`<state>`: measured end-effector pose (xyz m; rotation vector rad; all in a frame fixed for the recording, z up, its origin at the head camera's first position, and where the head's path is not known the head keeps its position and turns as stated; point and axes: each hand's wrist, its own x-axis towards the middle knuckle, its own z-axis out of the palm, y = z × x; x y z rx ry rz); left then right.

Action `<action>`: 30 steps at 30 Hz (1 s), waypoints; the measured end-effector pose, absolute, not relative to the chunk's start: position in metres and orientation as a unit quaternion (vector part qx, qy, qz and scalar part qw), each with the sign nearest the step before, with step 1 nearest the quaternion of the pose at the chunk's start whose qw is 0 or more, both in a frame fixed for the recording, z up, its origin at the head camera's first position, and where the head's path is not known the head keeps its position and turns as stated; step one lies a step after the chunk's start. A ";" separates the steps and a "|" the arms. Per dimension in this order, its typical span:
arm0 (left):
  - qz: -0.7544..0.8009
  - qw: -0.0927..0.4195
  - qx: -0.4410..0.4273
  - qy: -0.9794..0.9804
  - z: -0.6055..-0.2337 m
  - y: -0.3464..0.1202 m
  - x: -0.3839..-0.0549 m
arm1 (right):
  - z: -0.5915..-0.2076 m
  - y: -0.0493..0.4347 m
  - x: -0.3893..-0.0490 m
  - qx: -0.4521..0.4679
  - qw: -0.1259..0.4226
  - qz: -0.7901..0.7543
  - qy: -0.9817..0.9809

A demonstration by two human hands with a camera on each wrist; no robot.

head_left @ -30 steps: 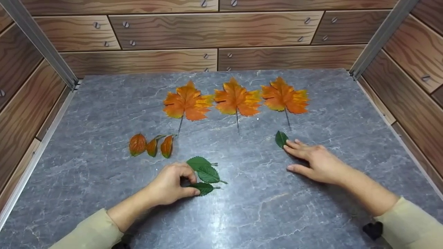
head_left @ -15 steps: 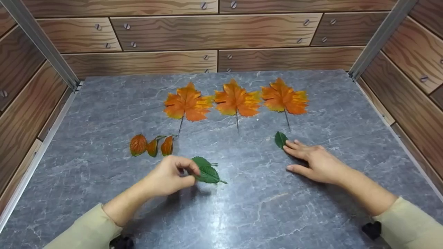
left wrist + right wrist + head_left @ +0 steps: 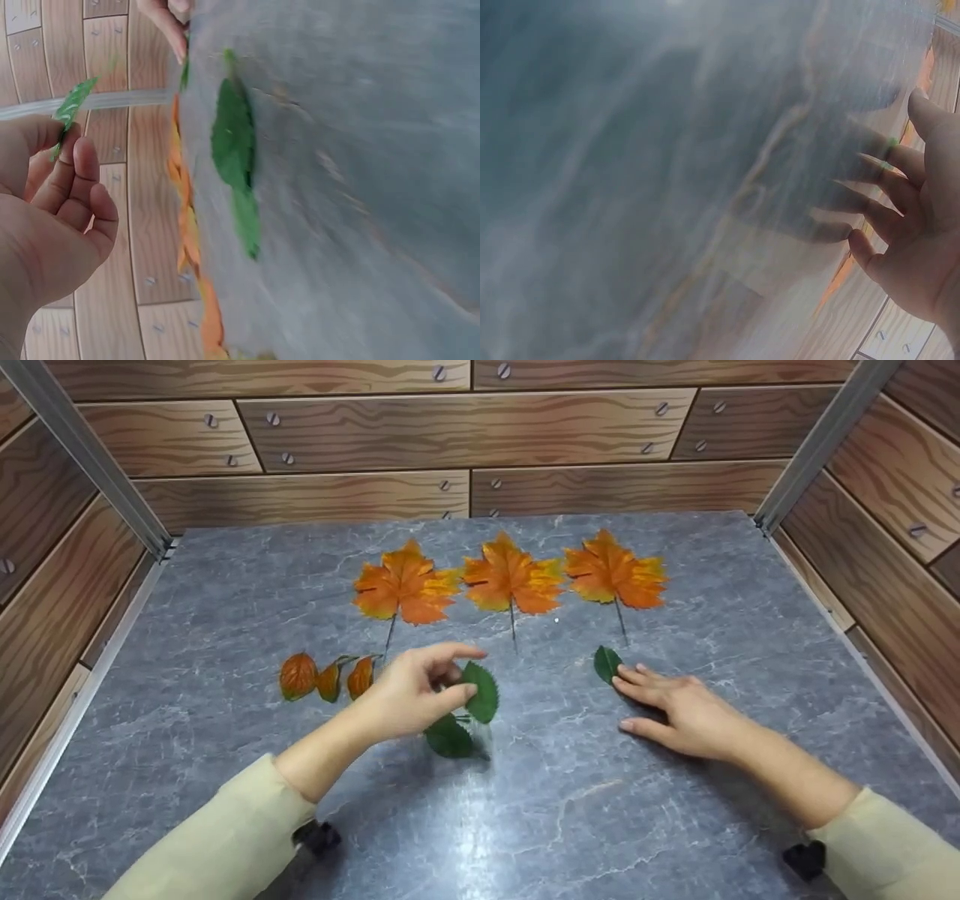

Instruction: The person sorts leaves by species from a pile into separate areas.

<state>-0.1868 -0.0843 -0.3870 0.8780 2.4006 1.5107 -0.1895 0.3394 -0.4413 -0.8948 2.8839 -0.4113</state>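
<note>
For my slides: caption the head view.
Left hand pinches a green leaf, right hand touches another leaf, three orange maple leaves beyond.

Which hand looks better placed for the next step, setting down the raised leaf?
Probably the left hand: it pinches the raised leaf above the table. The right hand pinches nothing; its outstretched reach ends at another leaf.

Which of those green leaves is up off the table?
The green leaf pinched in the left hand. It alone is raised; the other green leaves lie on the tabletop, one touched by the right hand.
</note>
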 end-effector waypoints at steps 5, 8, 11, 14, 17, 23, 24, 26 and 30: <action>0.527 0.090 0.298 0.791 -0.381 -0.064 -0.200 | -0.440 0.338 -0.190 -0.293 0.048 -0.138 0.945; 0.530 0.083 0.298 0.790 -0.380 -0.053 -0.208 | -0.439 0.338 -0.190 -0.296 0.044 -0.137 0.944; 0.529 0.080 0.299 0.791 -0.379 -0.042 -0.216 | -0.438 0.339 -0.191 -0.299 0.038 -0.135 0.944; 0.525 0.081 0.298 0.793 -0.381 -0.031 -0.223 | -0.438 0.340 -0.191 -0.297 0.037 -0.134 0.945; 0.529 0.084 0.292 0.792 -0.386 -0.020 -0.229 | -0.440 0.340 -0.190 -0.295 0.039 -0.133 0.946; 0.550 0.101 0.272 0.783 -0.401 0.005 -0.243 | -0.442 0.339 -0.189 -0.293 0.037 -0.133 0.946; 0.552 0.103 0.267 0.783 -0.404 0.008 -0.245 | -0.442 0.339 -0.189 -0.292 0.039 -0.133 0.946; 0.553 0.107 0.256 0.786 -0.408 0.015 -0.249 | -0.441 0.338 -0.189 -0.292 0.040 -0.134 0.946; 0.543 0.114 0.234 0.798 -0.412 0.026 -0.255 | -0.439 0.338 -0.189 -0.292 0.044 -0.134 0.946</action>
